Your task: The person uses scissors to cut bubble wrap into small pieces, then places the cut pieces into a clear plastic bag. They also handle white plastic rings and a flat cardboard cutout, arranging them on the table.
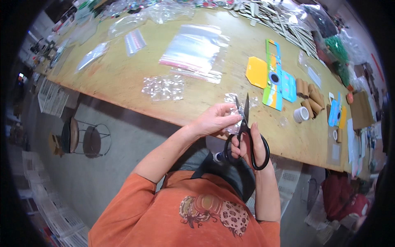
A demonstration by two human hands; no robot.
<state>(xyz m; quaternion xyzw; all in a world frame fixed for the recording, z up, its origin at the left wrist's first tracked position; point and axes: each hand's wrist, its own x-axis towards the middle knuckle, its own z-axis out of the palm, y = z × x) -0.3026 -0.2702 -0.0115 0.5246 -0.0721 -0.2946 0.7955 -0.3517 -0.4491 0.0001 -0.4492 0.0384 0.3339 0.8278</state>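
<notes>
Black-handled scissors (262, 153) are in my right hand (250, 145), fingers through the loops and blades parted, pointing away from me. My left hand (216, 119) pinches a small piece of clear, shiny plastic (233, 126) with bubble-like bumps, right beside the blades. Whether the blades touch the plastic I cannot tell. More clear plastic (231, 98) lies on the table just past my fingertips. To the left of my left hand, a larger clear bumpy plastic sheet (163, 87) lies flat.
A wooden table (135, 96) bears a stack of clear zip bags (191, 47), a colourful unfolded card box (272, 78), brown cardboard tubes (314, 99) and a white roll (300, 114). Pale strips (279, 24) are heaped at the back right. A stool (73, 136) stands at the left.
</notes>
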